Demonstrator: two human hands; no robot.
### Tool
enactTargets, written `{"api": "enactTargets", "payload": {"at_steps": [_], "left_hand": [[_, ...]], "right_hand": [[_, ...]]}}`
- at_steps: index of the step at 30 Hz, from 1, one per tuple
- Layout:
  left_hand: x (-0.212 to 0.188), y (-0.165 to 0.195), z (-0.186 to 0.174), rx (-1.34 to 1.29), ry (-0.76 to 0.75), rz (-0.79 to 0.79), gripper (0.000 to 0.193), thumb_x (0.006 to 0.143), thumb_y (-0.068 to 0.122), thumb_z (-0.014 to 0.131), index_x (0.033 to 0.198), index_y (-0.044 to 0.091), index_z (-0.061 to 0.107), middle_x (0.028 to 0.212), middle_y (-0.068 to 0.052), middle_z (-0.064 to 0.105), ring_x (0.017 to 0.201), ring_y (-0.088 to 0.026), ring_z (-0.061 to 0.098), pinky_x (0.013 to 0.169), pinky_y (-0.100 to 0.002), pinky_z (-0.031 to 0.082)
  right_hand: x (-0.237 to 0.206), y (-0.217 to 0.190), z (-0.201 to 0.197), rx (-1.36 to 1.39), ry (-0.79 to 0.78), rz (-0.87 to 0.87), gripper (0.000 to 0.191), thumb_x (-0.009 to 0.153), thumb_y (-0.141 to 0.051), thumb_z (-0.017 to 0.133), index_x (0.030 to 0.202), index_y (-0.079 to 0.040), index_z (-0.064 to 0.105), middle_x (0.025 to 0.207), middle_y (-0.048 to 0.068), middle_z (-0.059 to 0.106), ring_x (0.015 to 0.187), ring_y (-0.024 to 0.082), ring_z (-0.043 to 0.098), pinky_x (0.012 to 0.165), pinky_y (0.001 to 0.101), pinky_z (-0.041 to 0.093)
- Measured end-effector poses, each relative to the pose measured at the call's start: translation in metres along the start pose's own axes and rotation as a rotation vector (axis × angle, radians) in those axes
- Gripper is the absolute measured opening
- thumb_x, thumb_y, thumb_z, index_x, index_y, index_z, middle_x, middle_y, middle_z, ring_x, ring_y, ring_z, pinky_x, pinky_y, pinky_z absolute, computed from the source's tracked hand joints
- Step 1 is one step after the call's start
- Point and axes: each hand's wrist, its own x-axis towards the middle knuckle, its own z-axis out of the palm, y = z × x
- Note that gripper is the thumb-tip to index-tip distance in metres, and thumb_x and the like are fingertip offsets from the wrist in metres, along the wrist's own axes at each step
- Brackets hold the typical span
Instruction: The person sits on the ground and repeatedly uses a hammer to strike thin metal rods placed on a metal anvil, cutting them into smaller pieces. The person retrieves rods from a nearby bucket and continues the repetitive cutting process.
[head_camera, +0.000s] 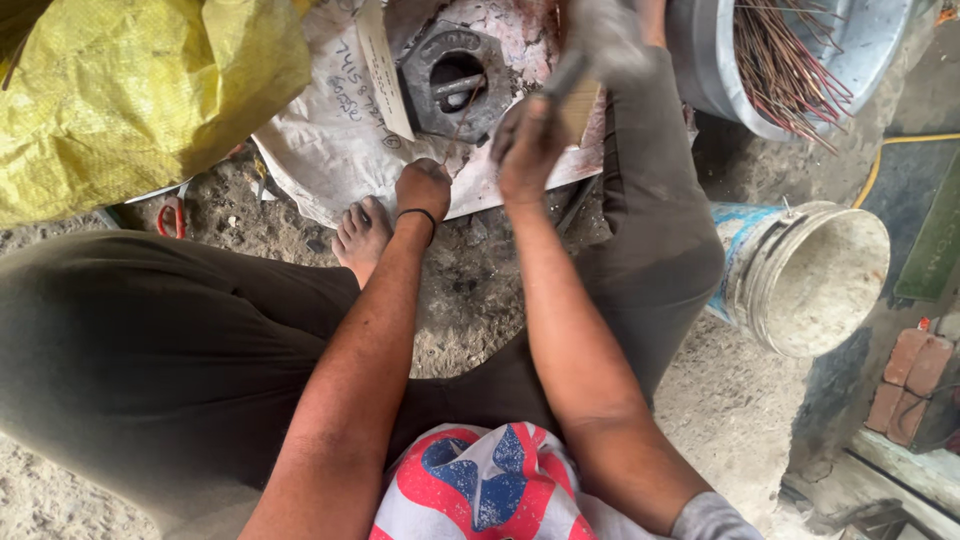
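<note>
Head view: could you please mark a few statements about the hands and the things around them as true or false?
1. The right hand is raised and grips a tool with a wooden handle. True.
2. The left hand wears a thick glove. False: it is bare, with only a dark band at the wrist.
3. A dark hexagonal metal block with a hole in it lies on the white sack. True.
4. The white bucket on the right stands upright and full of water. False: it lies tipped on its side and holds no water.
5. The grey tub holds thin reddish wires. True.
</note>
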Motion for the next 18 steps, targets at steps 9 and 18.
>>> {"api": "enactTargets", "payload": {"at_steps": [9,18], "left_hand": [[0.001,0.001,-0.002,-0.014,-0.014,-0.019,0.024,0.091,0.025,0.064,0.093,0.004,0.075,0.094,-0.025,0.072,0.095,-0.046,0.068,0.086,-0.051,0.053],[-0.003,0.004,-0.004,-0.039,-0.025,-0.039,0.021,0.092,0.025,0.066,0.092,0.006,0.075,0.092,-0.023,0.074,0.094,-0.043,0.070,0.084,-0.050,0.054]], "right_hand": [[-0.032,0.052,0.016,-0.323,-0.094,0.540,0.068,0.103,-0.063,0.059,0.074,-0.002,0.067,0.061,-0.005,0.056,0.056,0.002,0.048,0.049,0.0232,0.043],[0.006,0.009,-0.012,0.029,-0.048,-0.047,0.063,0.100,-0.071,0.048,0.070,-0.016,0.052,0.051,-0.006,0.047,0.039,0.008,0.051,0.037,0.0295,0.045]]}}
